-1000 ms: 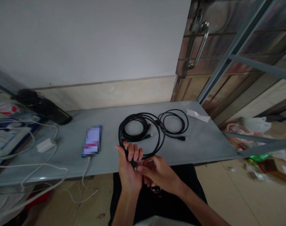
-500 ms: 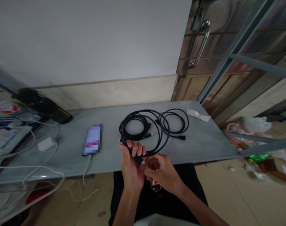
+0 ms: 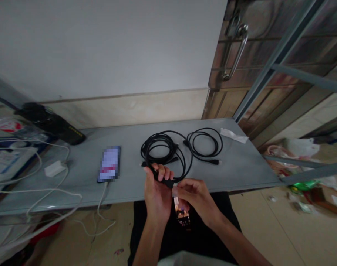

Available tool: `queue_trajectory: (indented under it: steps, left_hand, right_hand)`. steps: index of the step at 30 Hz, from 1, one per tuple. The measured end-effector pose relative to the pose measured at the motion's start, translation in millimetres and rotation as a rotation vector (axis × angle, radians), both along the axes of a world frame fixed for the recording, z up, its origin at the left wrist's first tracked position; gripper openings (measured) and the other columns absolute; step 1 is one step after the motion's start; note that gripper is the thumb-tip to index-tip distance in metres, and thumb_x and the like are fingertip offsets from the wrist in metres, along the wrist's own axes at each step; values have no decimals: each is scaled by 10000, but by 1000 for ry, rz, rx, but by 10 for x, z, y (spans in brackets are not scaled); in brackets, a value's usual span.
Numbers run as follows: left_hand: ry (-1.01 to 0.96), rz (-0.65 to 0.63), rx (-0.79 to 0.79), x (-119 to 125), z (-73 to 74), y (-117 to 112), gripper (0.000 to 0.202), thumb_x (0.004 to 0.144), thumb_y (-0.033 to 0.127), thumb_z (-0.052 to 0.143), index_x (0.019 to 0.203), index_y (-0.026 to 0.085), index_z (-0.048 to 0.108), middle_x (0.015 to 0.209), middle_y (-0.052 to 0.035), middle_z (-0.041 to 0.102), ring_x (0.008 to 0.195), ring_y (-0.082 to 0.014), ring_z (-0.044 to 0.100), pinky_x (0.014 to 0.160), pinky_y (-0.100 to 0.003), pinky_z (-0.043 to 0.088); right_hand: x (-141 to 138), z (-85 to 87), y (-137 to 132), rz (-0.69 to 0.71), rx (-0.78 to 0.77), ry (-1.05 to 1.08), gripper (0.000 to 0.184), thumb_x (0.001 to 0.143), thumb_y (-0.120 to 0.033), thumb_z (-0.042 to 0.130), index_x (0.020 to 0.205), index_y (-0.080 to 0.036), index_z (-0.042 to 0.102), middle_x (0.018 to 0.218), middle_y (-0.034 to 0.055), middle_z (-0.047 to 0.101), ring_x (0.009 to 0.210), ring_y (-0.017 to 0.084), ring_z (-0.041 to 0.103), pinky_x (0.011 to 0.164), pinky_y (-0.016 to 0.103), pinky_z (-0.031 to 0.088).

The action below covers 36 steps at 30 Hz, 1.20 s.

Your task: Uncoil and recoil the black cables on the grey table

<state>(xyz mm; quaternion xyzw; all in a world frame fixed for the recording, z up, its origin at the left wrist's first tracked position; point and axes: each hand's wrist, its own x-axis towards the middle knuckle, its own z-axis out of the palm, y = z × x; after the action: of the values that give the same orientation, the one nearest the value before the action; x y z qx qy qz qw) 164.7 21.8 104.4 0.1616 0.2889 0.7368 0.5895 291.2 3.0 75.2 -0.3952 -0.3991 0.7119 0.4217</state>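
My left hand is closed round the near side of a large coil of black cable at the grey table's front edge. My right hand pinches the cable's black plug end right beside the left fingers. The rest of that coil lies on the table. A smaller black cable coil lies just to its right, untouched. A lit phone rests on my lap below both hands.
A phone with a white charging lead lies left of the coils. White cables and a white adapter spread at the far left, by a black object. A white paper scrap sits at the back right. A metal door and frame stand right.
Both hands rose slightly toward the table edge with the cable. The big coil's far loop drew in and shifted. The lit phone on my lap came into sight.
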Motion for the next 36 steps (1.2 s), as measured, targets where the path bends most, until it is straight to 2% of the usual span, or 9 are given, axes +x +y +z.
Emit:
queue_trajectory:
  steps: [4,10,15,18,20,26,30,33,36]
  left_hand:
    - [-106,8,6,-66,-26,40,337,1022,486,824,980,200,651,773,66,392,698,-113,449,684,-272,501]
    - [-182,8,3,-182,-29,92,258,1105,397,733,979,199,625,682,93,382,610,-90,429,619,-244,455]
    - [-192,-5,-45,-170,-41,61,371,1143,493,641,908,212,583,571,116,277,487,-87,299,499,-226,355]
    - [-192,-11,-59,-180,-39,62,433,1156,534,589,864,215,566,533,119,227,454,-88,245,464,-223,326]
    - [-204,-19,-53,-196,-30,84,424,1158,524,589,872,211,579,530,120,215,446,-87,238,452,-216,320]
    - [-234,-66,-39,-126,-13,199,329,1108,487,704,966,196,642,598,114,316,476,-79,333,488,-210,392]
    - [-332,-124,-85,39,-48,308,356,1179,431,563,938,182,643,666,88,399,565,-84,463,657,-238,527]
    - [-393,-145,-150,115,-88,412,463,1222,372,409,879,166,642,689,58,458,605,-82,522,675,-219,524]
    - [-336,-175,-266,100,-147,502,435,1200,335,466,868,162,687,774,-3,625,711,-107,640,718,-222,554]
  right_hand:
    - [103,64,28,-26,-40,108,401,900,-499,902,783,-203,659,526,-66,560,432,71,430,466,215,299]
    - [231,-16,71,-100,-89,179,393,916,-498,900,834,-225,628,637,-76,530,537,92,450,507,216,370]
    - [133,-59,54,-247,-83,171,439,909,-594,899,914,-236,645,1059,12,694,1035,197,691,879,318,621]
    - [66,31,63,-180,-74,257,459,943,-609,867,945,-251,579,1309,60,740,1213,266,734,1044,443,613]
    - [21,97,87,-183,-10,284,452,970,-589,846,945,-261,537,1294,58,760,1205,267,758,1065,454,600]
    - [-168,236,227,-418,178,337,375,1013,-519,810,1066,-303,509,995,-11,727,949,202,753,913,401,622]
    - [-283,440,393,-583,207,385,481,970,-561,825,1218,-336,480,905,-52,635,743,162,648,736,348,585]
    - [-335,558,539,-556,220,339,475,978,-655,780,1177,-298,538,799,-72,527,602,120,478,603,297,487]
    - [-334,555,657,-445,239,228,534,1007,-778,680,1083,-253,616,677,-103,367,511,97,298,496,275,328]
